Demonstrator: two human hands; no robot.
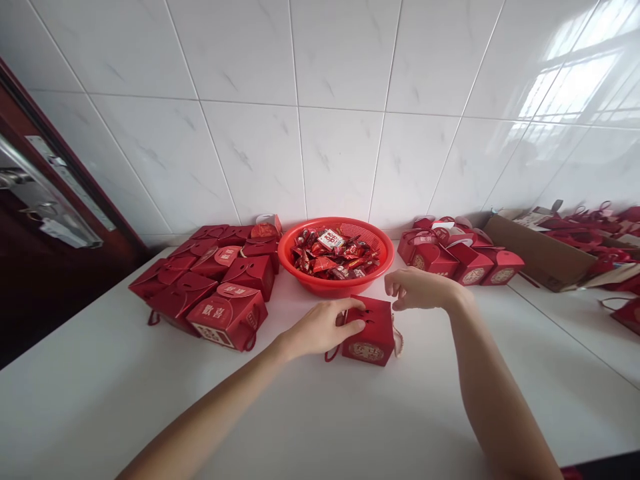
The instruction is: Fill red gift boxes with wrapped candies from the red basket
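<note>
On the white tabletop, a small red cardboard gift box (373, 333) stands upright in front of the basket, with gold lettering on its front and cord handles at its sides. My left hand (325, 325) grips its top from the left, thumb and fingers at the slotted lid. Just right of the box and above the table, my right hand (423, 288) hovers with loosely bent fingers apart and nothing visible in them. Behind the box sits a red plastic basket (333, 288) of wrapped candies (345, 253).
Several closed red boxes (220, 267) are grouped at the left. More red boxes (467, 263) stand right of the basket, some with raised flaps. Farther right, an open brown carton (540, 253) holds red items. A tiled wall (340, 153) rises behind; a dark door (55, 227) is at left.
</note>
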